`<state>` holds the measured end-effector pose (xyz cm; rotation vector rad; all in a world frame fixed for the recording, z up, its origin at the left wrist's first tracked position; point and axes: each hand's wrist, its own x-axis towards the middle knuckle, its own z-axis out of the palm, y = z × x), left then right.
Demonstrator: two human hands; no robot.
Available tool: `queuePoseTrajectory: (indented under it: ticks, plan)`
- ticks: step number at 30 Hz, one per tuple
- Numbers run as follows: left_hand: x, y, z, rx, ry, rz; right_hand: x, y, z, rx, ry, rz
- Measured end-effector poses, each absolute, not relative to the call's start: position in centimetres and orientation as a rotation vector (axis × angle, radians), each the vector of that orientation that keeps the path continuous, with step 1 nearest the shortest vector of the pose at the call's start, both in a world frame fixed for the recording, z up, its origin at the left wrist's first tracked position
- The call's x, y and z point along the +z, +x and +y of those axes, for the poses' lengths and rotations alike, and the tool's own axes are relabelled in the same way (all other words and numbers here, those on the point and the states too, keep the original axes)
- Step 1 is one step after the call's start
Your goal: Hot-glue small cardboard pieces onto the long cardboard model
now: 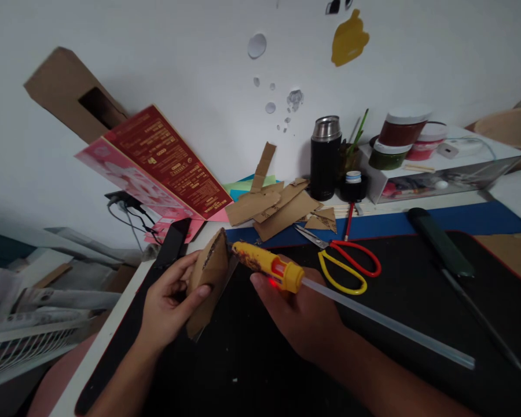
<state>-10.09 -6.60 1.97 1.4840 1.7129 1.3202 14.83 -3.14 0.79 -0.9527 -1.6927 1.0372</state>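
Observation:
My left hand (169,301) grips a folded cardboard piece (212,281) between thumb and fingers, above the black desk mat (243,370). Dark, uneven marks run along the piece's upper edge. My right hand (306,315) is wrapped round a yellow hot glue gun (264,260), its handle hidden by the hand. A red light glows on the gun's side near my thumb. The nozzle points left at the cardboard's upper right edge; whether it touches I cannot tell. From the gun's back a long translucent glue stick (391,321) sticks out over my wrist.
Scissors (351,263) with red and yellow handles lie behind my right hand. Cardboard scraps (282,205) are piled by the wall, left of a black thermos (325,159). A long dark pointed tool with a green handle (440,243) lies at right. Paint jars (391,153) stand on a white box.

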Motion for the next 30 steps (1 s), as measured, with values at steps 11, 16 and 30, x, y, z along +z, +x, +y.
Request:
queuePoseTrajectory:
  ticks: [11,16,30]
  plan:
    - [2.0,-10.1,-6.5,1.262,1.429,1.666,0.4,14.8,-3.0,1.06,-0.914,-1.622]
    - [1.9,-9.8,-6.0,1.3,1.177,1.49,0.5,14.8,-3.2,1.085,-0.942,-1.517]
    - [1.6,-6.4,-6.1,1.124,0.336,1.045,1.1,14.3,-1.7,1.574,-1.052,-1.053]
